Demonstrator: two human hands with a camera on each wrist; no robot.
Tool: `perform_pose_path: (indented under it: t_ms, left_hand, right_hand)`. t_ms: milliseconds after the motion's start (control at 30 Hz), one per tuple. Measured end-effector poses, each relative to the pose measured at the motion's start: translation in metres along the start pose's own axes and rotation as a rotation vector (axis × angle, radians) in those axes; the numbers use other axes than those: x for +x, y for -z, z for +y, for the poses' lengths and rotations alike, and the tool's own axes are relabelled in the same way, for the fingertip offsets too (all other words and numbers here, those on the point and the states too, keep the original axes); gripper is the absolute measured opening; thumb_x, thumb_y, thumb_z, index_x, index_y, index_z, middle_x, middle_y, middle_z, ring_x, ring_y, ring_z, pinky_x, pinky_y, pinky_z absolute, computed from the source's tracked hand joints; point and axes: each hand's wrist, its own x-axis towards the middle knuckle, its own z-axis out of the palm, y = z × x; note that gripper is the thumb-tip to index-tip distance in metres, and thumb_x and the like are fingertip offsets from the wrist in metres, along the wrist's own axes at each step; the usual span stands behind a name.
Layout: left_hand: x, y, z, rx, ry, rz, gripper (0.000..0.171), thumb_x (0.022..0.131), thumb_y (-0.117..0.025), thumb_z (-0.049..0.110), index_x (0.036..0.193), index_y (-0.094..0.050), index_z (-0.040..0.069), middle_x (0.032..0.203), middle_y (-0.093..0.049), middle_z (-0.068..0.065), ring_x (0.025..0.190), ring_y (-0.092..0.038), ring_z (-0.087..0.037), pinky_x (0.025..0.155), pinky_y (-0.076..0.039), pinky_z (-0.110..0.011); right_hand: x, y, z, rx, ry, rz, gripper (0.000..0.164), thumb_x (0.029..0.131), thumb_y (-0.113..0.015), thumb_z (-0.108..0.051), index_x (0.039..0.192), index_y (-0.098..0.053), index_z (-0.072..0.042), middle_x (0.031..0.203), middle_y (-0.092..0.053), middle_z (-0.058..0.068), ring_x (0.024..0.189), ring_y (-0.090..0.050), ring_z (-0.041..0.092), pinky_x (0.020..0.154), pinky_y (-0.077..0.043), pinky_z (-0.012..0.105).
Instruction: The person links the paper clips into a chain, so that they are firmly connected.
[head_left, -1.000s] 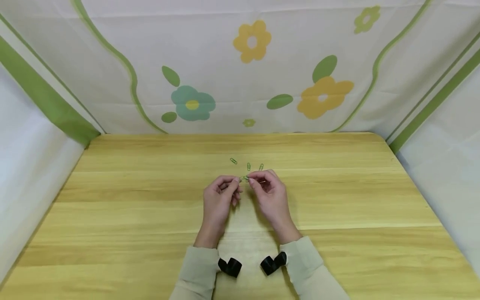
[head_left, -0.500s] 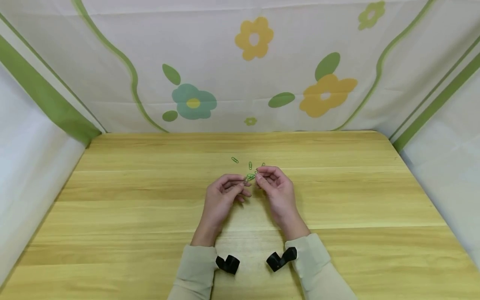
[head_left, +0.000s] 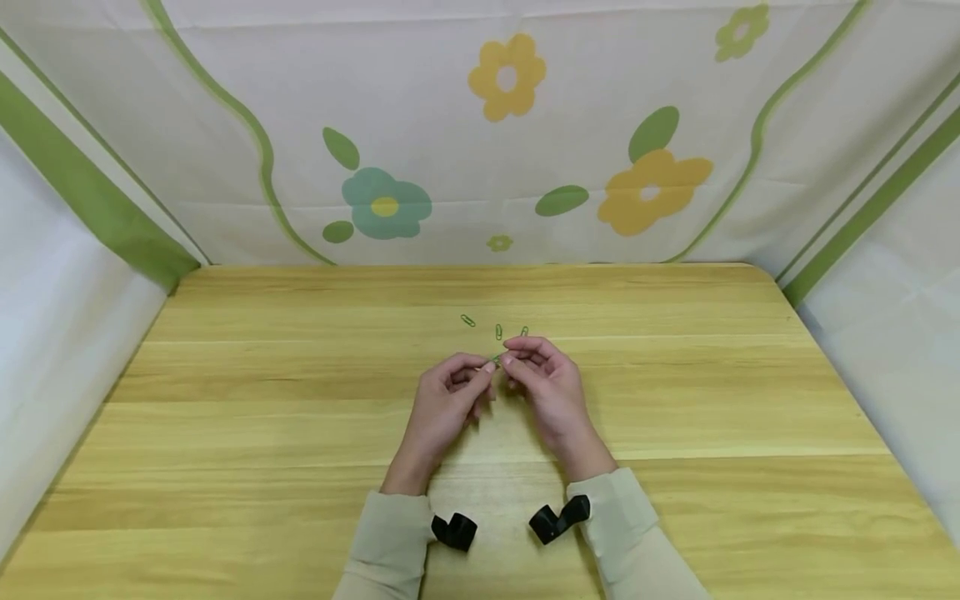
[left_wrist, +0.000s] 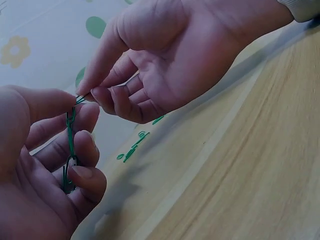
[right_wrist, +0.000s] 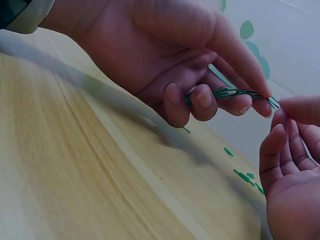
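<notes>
A short chain of linked green paper clips (left_wrist: 71, 142) runs down along the fingers of my left hand (head_left: 448, 400), whose thumb and forefinger pinch its upper end. My right hand (head_left: 551, 387) meets it from the right, thumb and forefinger pinching a green paper clip at that same end. The fingertips of the two hands almost touch, and they hide how the end clips lie in one another. In the right wrist view the chain (right_wrist: 227, 93) passes behind some left fingertips.
Loose green paper clips lie beyond the hands on the wooden table (head_left: 262, 433), among them a left one (head_left: 468, 320), a middle one (head_left: 498, 332) and a right one (head_left: 525, 332). A flowered white cloth (head_left: 450, 150) hangs behind the table. Black cameras sit at both wrists.
Half a second ago the hands stood a little further apart, with green clips showing between them. Now the right hand has moved left and the fingertips are close together. The loose clips look unmoved.
</notes>
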Motion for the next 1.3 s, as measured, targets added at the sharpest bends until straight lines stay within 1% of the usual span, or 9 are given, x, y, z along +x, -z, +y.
perform_pose_path:
  t_ms: [200,367,467,567,733,833,1033,1233,1300]
  left_hand:
    - [-0.002,-0.001,0.001,0.017,0.003,-0.028,0.013,0.105,-0.071,0.016,0.107,-0.077,0.004,0.081,-0.075,-0.009,0.057,-0.054,-0.017,0.053,-0.047,-0.024]
    - [-0.002,0.0,0.001,0.026,0.019,-0.041,0.017,0.108,-0.068,0.018,0.107,-0.076,0.004,0.084,-0.076,-0.009,0.058,-0.056,-0.016,0.053,-0.046,-0.023]
    - [0.001,0.002,0.0,0.024,0.025,-0.038,0.021,0.109,-0.066,0.021,0.111,-0.075,0.003,0.086,-0.077,-0.008,0.059,-0.058,-0.016,0.052,-0.046,-0.023]
    - [0.003,0.007,0.0,-0.014,0.025,-0.012,0.024,0.11,-0.064,0.022,0.117,-0.074,0.001,0.089,-0.079,-0.006,0.061,-0.06,-0.016,0.052,-0.047,-0.023]
    - [0.004,0.015,0.003,-0.113,0.021,0.075,0.02,0.11,-0.063,0.017,0.12,-0.072,0.003,0.092,-0.079,-0.002,0.066,-0.064,-0.016,0.056,-0.049,-0.022]
    - [0.005,0.017,0.004,-0.146,0.021,0.11,0.016,0.11,-0.063,0.014,0.12,-0.071,0.005,0.093,-0.079,0.0,0.068,-0.066,-0.015,0.058,-0.05,-0.022]
    - [0.005,0.017,0.003,-0.212,0.036,0.153,0.015,0.109,-0.063,0.012,0.121,-0.069,0.005,0.094,-0.08,0.002,0.068,-0.07,-0.016,0.058,-0.052,-0.023]
    - [0.004,0.017,0.003,-0.27,0.03,0.166,0.014,0.108,-0.065,0.011,0.121,-0.068,0.006,0.096,-0.08,0.0,0.069,-0.073,-0.016,0.059,-0.054,-0.025]
    - [0.004,0.017,0.003,-0.274,0.027,0.163,0.014,0.107,-0.066,0.01,0.12,-0.069,0.005,0.096,-0.08,0.0,0.071,-0.074,-0.017,0.059,-0.055,-0.026]
  right_hand:
    - [-0.001,0.0,0.001,0.028,-0.013,-0.004,0.023,0.099,-0.069,0.006,0.107,-0.073,-0.015,0.094,-0.07,-0.003,0.082,-0.062,0.011,0.072,-0.051,0.023]
    - [0.0,-0.001,0.001,0.035,-0.019,0.002,0.021,0.098,-0.07,0.006,0.105,-0.073,-0.014,0.093,-0.072,-0.003,0.081,-0.063,0.011,0.071,-0.052,0.023]
    - [0.003,0.002,0.0,0.026,-0.016,0.023,0.016,0.099,-0.071,0.004,0.107,-0.073,-0.009,0.094,-0.072,-0.001,0.082,-0.065,0.013,0.072,-0.055,0.023]
    - [0.008,0.01,-0.004,-0.002,-0.008,0.107,0.012,0.099,-0.072,0.002,0.108,-0.072,-0.006,0.094,-0.072,0.0,0.081,-0.066,0.015,0.071,-0.057,0.022]
    - [0.013,0.025,-0.01,-0.074,-0.005,0.29,0.008,0.098,-0.074,-0.001,0.105,-0.074,-0.006,0.086,-0.07,-0.002,0.071,-0.063,0.01,0.061,-0.054,0.018]
    - [0.015,0.029,-0.01,-0.169,-0.003,0.317,0.007,0.098,-0.074,-0.002,0.105,-0.074,-0.002,0.082,-0.07,-0.003,0.065,-0.062,0.008,0.056,-0.052,0.018]
    - [0.018,0.029,-0.005,-0.499,0.012,0.26,0.014,0.097,-0.072,-0.005,0.111,-0.076,-0.001,0.089,-0.074,0.003,0.059,-0.062,0.009,0.053,-0.053,0.021]
    - [0.019,0.036,-0.008,-0.642,0.03,0.341,0.015,0.098,-0.072,-0.01,0.111,-0.076,-0.006,0.098,-0.075,0.01,0.057,-0.062,0.011,0.052,-0.055,0.023]
    - [0.02,0.038,-0.01,-0.702,0.024,0.351,0.014,0.098,-0.074,-0.012,0.11,-0.077,-0.007,0.098,-0.076,0.009,0.062,-0.063,0.01,0.055,-0.054,0.021]
